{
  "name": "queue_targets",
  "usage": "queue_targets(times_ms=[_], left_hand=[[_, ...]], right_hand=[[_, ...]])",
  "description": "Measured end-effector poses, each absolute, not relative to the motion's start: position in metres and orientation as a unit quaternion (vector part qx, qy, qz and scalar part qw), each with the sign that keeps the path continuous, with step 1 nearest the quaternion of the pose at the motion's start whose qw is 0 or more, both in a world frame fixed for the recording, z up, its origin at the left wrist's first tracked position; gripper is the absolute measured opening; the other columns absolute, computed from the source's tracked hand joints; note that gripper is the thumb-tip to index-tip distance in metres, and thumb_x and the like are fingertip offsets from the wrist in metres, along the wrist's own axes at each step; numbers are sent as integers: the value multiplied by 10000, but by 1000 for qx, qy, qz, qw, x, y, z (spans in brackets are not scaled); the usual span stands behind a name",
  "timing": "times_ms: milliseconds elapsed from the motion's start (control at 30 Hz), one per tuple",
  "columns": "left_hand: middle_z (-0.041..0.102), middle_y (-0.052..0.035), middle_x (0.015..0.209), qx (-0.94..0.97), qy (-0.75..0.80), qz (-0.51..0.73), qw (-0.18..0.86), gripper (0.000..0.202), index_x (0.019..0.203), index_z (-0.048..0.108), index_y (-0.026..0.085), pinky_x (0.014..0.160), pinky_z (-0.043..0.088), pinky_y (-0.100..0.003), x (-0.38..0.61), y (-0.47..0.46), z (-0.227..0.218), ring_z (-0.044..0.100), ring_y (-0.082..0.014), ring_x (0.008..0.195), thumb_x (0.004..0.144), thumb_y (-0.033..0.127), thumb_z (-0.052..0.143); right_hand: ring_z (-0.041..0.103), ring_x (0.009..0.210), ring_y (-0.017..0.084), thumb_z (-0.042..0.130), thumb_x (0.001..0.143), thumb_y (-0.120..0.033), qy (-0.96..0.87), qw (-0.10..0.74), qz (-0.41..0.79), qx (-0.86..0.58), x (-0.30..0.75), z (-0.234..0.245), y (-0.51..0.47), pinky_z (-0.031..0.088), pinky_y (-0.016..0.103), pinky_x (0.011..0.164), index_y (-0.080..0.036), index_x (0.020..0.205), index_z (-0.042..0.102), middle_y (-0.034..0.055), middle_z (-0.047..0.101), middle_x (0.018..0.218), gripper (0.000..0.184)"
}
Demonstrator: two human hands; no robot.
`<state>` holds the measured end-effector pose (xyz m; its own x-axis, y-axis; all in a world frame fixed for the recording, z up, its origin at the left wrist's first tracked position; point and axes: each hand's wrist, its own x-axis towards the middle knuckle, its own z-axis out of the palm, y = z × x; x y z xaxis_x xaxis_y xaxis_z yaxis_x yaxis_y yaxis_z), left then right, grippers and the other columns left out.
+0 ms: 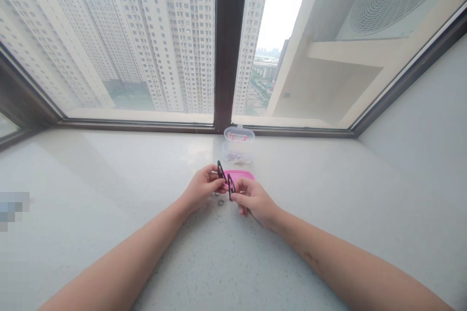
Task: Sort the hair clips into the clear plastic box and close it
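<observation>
Between thumb and fingers, my left hand (pixel 206 184) grips a black snap hair clip (pixel 220 170), held nearly upright. A second black snap hair clip (pixel 230 186) is pinched in my right hand (pixel 254 198), just beside the first and slightly nearer to me. Behind both hands lies a pink tray or lid (pixel 241 174), partly hidden by my fingers. On the counter under my left hand is a small dark ring (pixel 221 202), perhaps a hair tie, with other small loops around it too faint to make out.
A clear plastic box (pixel 238 148) with small items inside stands beyond the pink piece, its lid (pixel 239 134) with a pink handle raised against the window frame (pixel 228 58). The pale speckled sill (pixel 233 262) spreads to both sides. A blurred patch (pixel 10 209) sits at the left edge.
</observation>
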<state>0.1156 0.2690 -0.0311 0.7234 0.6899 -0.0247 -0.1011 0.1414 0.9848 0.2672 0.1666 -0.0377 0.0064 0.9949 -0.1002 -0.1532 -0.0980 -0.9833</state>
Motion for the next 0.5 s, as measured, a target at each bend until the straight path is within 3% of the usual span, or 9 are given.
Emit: queue_targets(times_ms=[500], left_hand=[[698,-50,696,604,266,272,701,255,883,517,151,636,533,-268,115,267,-29,670,-151,642,759,282,698]], right_hand=[[488,388,60,721,712,-330,-423,530,552,-484,269,-39,165,366,174,342,-173,775,495,-24,603,679,283]])
